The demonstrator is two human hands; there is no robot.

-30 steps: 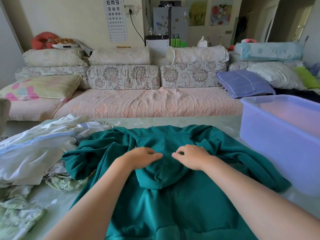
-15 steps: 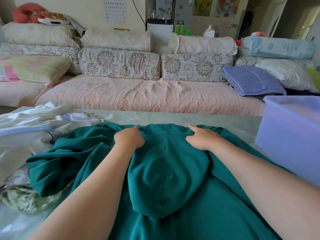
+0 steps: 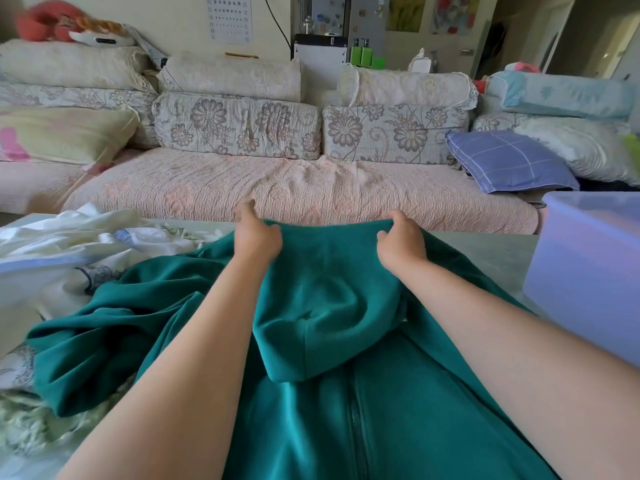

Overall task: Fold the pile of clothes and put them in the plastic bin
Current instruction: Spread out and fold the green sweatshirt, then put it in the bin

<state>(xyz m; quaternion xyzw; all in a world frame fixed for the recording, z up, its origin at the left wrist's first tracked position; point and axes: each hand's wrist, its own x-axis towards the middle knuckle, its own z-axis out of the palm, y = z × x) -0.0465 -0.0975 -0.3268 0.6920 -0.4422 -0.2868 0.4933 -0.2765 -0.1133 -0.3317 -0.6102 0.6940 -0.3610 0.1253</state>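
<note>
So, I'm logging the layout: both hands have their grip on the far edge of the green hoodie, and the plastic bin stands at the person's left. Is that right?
Not quite: in the head view the plastic bin stands at the person's right; the unfolded clothes lie at the left. The rest holds: left hand and right hand both have their grip on the green hoodie's far edge.

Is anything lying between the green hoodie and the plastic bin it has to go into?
Nothing visible does. The left hand and right hand grip the far edge of the green hoodie; only bare table lies between it and the plastic bin at right. The other clothes lie on the left.
</note>
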